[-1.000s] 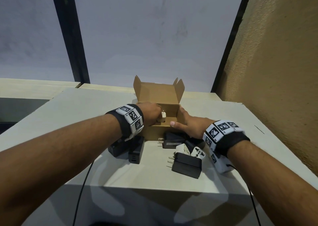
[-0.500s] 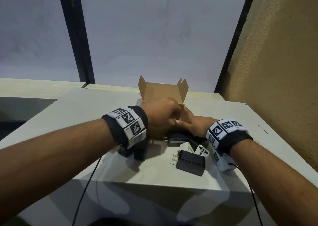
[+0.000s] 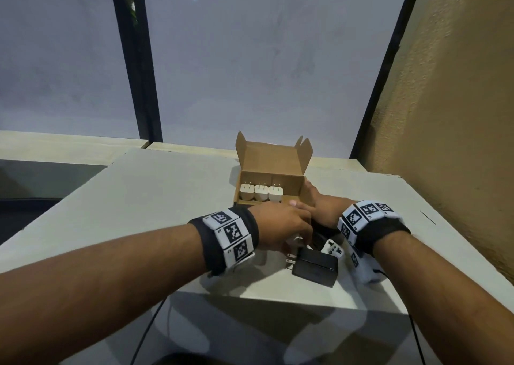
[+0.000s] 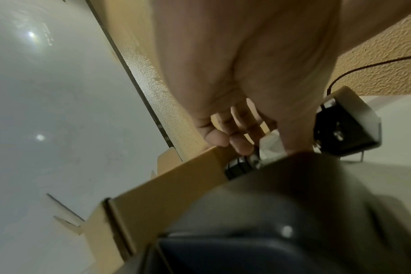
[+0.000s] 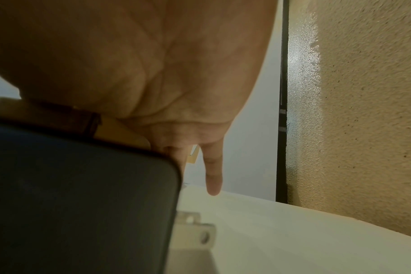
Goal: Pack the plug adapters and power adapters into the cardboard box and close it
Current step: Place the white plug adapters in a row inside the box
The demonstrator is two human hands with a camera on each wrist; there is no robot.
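The open cardboard box [image 3: 292, 186] stands on the table with its lid up. Three white plug adapters [image 3: 261, 195] stand in a row at its left, prongs up. My left hand [image 3: 283, 224] reaches down just in front of the box; in the left wrist view its curled fingers [image 4: 237, 144] and thumb pinch a white plug adapter [image 4: 270, 143]. My right hand [image 3: 317, 206] lies against the box's right front corner with straight fingers [image 5: 212, 178]. A black power adapter [image 3: 314, 266] and a white travel adapter [image 3: 332, 249] lie near me.
The pale table [image 3: 167, 198] ends at a front edge close to my forearms. A textured tan wall [image 3: 459, 114] rises at the right and a large window with black frames stands behind. Thin cables hang below the table's front edge.
My left hand has come out of the box, leaving a white adapter standing there, and has dropped onto the pile in front of it. The right hand has stayed at the box's corner.
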